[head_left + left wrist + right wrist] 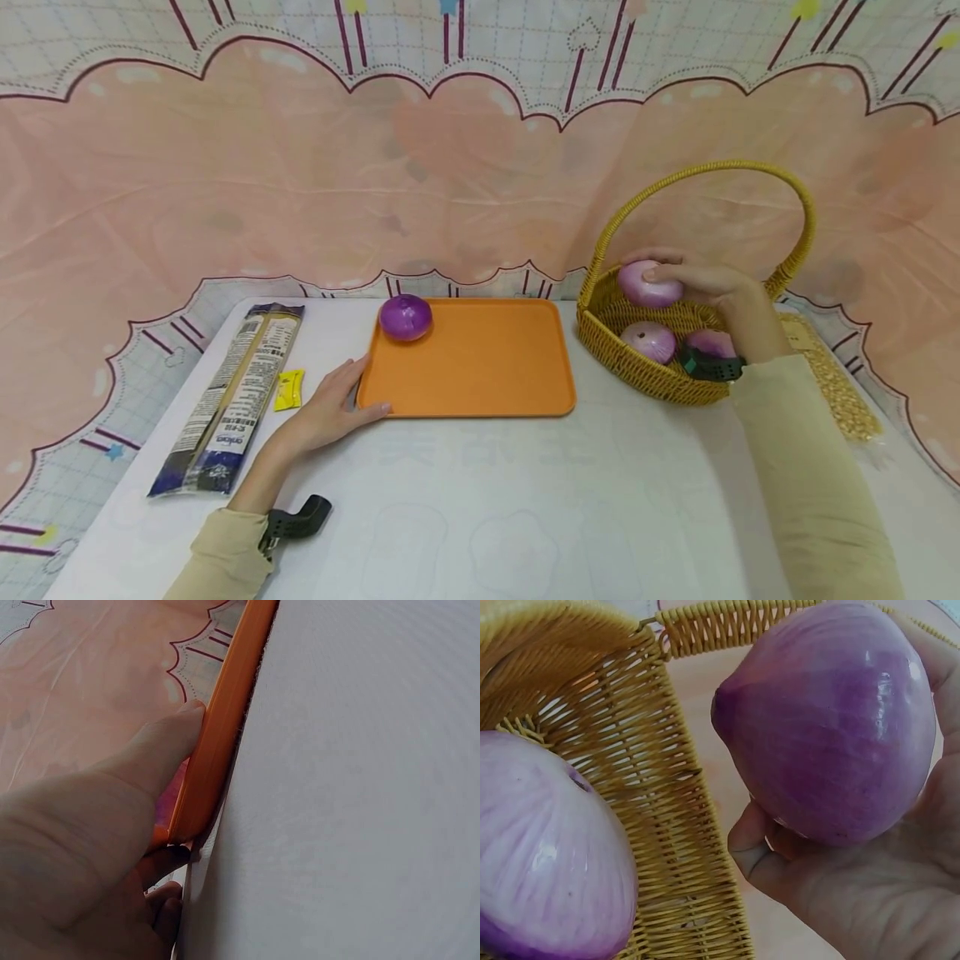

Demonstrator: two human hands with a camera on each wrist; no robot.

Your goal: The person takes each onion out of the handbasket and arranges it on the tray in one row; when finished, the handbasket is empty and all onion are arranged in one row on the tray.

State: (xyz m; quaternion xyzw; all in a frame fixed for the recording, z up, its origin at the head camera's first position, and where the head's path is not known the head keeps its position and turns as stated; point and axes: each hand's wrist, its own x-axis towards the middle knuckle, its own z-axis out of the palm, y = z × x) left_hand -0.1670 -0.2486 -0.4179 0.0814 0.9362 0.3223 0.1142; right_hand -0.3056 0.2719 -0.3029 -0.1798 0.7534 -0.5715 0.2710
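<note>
My right hand (701, 279) holds a purple onion (649, 284) over the wicker basket (637, 373), thumb and fingers around its sides. The right wrist view shows this onion (832, 727) with its pointed end away from the palm. Two more onions lie in the basket: a pale purple onion (648, 342) and another onion (711, 342) partly hidden by the wrist strap. My left hand (330, 408) grips the near left corner of an orange tray (480, 367), thumb on the front rim. A darker purple onion (405, 317) sits at the tray's far left corner.
Left of the tray lie a long noodle packet (232, 400) and a small yellow sachet (288, 390). A bag of yellow kernels (840, 387) lies right of the basket, partly behind the right arm. The basket's tall handle (727, 167) arches above the right hand. A patterned curtain (337, 183) hangs behind.
</note>
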